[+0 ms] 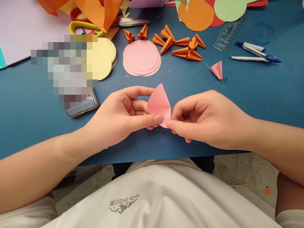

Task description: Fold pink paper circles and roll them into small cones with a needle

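Note:
A pink paper piece (159, 103) with a crease across it is held up between my two hands, above the blue table's front part. My left hand (133, 110) pinches it from the left, thumb on the front face and fingers behind. At its lower right edge, my right hand (206, 120) grips it between thumb and forefinger. Beyond the hands lies a stack of pink paper circles (142, 58). A small pink paper cone (217, 70) with a thin metal pin or stick through it rests to the right.
Several orange paper cones (182, 41) lie behind the hands. Yellow paper circles (101, 60), yellow-handled scissors (86, 27) and a phone (83, 106) are on the left. A clear ruler (229, 33) and pens (256, 52) sit at the right. The blue table (190, 150) ends near my body.

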Available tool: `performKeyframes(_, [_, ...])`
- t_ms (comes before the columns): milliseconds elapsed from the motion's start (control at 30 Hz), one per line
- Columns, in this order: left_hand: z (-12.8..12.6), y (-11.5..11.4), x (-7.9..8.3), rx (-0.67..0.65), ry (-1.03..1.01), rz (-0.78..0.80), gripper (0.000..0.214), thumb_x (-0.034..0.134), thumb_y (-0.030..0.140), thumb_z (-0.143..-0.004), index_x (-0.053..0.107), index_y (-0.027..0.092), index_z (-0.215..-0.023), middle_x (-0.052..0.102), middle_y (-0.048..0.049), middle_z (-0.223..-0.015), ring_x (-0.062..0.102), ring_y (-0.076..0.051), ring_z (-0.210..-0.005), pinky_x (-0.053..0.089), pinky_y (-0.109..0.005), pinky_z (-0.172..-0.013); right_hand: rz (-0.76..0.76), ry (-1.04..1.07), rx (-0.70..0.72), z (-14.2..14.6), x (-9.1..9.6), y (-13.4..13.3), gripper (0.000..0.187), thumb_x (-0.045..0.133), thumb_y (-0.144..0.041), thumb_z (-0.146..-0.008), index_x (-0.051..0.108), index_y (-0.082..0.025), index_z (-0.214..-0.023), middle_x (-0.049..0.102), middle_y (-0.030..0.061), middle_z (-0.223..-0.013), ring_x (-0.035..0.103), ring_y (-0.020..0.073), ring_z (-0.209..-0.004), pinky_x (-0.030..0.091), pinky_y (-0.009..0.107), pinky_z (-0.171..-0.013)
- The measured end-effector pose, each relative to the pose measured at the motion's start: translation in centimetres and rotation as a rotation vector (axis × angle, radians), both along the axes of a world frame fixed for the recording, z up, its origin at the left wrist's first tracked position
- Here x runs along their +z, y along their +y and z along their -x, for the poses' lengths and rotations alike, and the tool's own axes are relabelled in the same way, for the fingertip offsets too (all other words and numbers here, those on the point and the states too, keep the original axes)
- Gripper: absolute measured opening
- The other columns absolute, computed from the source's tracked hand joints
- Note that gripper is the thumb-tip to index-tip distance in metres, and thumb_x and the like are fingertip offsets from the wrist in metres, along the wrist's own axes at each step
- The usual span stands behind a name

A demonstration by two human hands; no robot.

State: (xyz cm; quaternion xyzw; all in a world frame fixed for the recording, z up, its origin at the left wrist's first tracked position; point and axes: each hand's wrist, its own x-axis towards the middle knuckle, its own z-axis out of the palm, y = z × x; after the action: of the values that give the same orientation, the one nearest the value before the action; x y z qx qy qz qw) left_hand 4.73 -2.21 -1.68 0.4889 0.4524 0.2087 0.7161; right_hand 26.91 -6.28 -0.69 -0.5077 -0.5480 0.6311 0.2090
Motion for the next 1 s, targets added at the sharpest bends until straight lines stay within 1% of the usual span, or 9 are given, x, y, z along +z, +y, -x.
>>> performKeyframes(133, [-0.02, -0.16, 0.02, 0.02, -0.016, -0.015, 0.056, 0.099, 0.021, -0.066, 0.074, 0.022, -0.116, 0.08, 0.0011, -0.082, 0.074, -0.014, -0.068, 0.063, -0.02, -0.062, 0.056, 0.022, -0.01, -0.01, 0.07, 0.07, 0.025, 0.08, -0.028, -0.086, 0.066, -0.018, -0.068, 0.063, -0.0003, -0.062, 0.059, 0.01, -0.05, 0.05, 0.023, -0.045])
performKeyframes(233, [0.02, -0.3, 0.07, 0.034, -0.011, -0.055, 0.056, 0.1, 0.023, -0.065, 0.074, 0.024, -0.115, 0.081, 0.0011, -0.083, 0.076, -0.016, -0.073, 0.065, -0.022, -0.066, 0.052, 0.005, -0.018, 0.01, 0.05, 0.24, 0.024, 0.08, -0.028, -0.086, 0.068, -0.018, -0.068, 0.066, 0.0003, -0.064, 0.062, 0.0101, -0.052, 0.053, 0.022, -0.048])
performKeyframes(400, [-0.03, -0.48, 0.2, 0.058, 0.041, -0.147, 0.054, 0.099, 0.029, -0.066, 0.073, 0.025, -0.114, 0.081, 0.0008, -0.086, 0.079, -0.019, -0.077, 0.067, -0.026, -0.07, -0.015, -0.026, -0.016, -0.03, 0.01, 0.33, 0.018, 0.081, -0.026, -0.083, 0.071, -0.019, -0.07, 0.067, -0.0005, -0.062, 0.063, 0.0114, -0.052, 0.053, 0.022, -0.047])
performKeyframes(533, [-0.25, -0.57, 0.42, 0.059, 0.094, -0.178, 0.05, 0.096, 0.024, -0.07, 0.072, 0.027, -0.115, 0.081, 0.0018, -0.086, 0.081, -0.019, -0.08, 0.068, -0.028, -0.074, -0.054, -0.026, -0.003, 0.01, -0.22, 0.27, 0.022, 0.081, -0.024, -0.081, 0.067, -0.02, -0.065, 0.065, -0.0012, -0.058, 0.061, 0.0125, -0.048, 0.05, 0.025, -0.043])
performKeyframes(633, [-0.28, -0.59, 0.49, 0.054, 0.121, -0.195, 0.049, 0.094, 0.022, -0.072, 0.071, 0.027, -0.115, 0.08, 0.0026, -0.084, 0.081, -0.02, -0.079, 0.069, -0.029, -0.075, -0.096, -0.032, 0.002, 0.08, -0.47, 0.32, 0.02, 0.08, -0.023, -0.081, 0.067, -0.02, -0.066, 0.065, -0.0012, -0.06, 0.061, 0.0131, -0.051, 0.049, 0.026, -0.045])
performKeyframes(767, [-0.1, -0.59, 0.31, -0.02, 0.087, -0.174, 0.051, 0.091, 0.022, -0.076, 0.067, 0.028, -0.121, 0.081, 0.0019, -0.083, 0.082, -0.022, -0.08, 0.07, -0.032, -0.077, -0.161, 0.021, -0.028, 0.01, -0.77, 0.59, 0.016, 0.08, -0.028, -0.084, 0.07, -0.021, -0.073, 0.071, -0.0005, -0.071, 0.065, 0.0142, -0.064, 0.053, 0.026, -0.056])
performKeyframes(867, [-0.02, -0.69, 0.16, -0.078, 0.065, -0.18, 0.048, 0.086, 0.024, -0.081, 0.063, 0.027, -0.123, 0.082, -0.0001, -0.085, 0.083, -0.024, -0.083, 0.071, -0.034, -0.077, -0.192, 0.009, -0.038, -0.13, -0.87, 0.78, 0.021, 0.082, -0.031, -0.084, 0.07, -0.02, -0.072, 0.071, -0.0005, -0.07, 0.062, 0.0129, -0.062, 0.051, 0.026, -0.055])
performKeyframes(933, [-0.05, -0.85, 0.16, -0.077, 0.083, -0.229, 0.047, 0.086, 0.025, -0.083, 0.062, 0.026, -0.123, 0.083, -0.0012, -0.087, 0.083, -0.024, -0.085, 0.07, -0.033, -0.077, -0.201, 0.002, -0.034, -0.22, -0.88, 0.82, 0.022, 0.083, -0.034, -0.084, 0.071, -0.02, -0.072, 0.072, 0.0, -0.07, 0.062, 0.0127, -0.06, 0.051, 0.026, -0.053])
performKeyframes(1000, [-0.1, -1.02, 0.25, -0.051, 0.116, -0.323, 0.046, 0.086, 0.027, -0.083, 0.064, 0.024, -0.123, 0.083, -0.0023, -0.093, 0.082, -0.023, -0.086, 0.07, -0.032, -0.079, -0.218, 0.001, -0.052, -0.26, -0.91, 0.82, 0.022, 0.083, -0.035, -0.084, 0.072, -0.02, -0.072, 0.073, 0.0008, -0.072, 0.062, 0.0131, -0.06, 0.052, 0.026, -0.054])
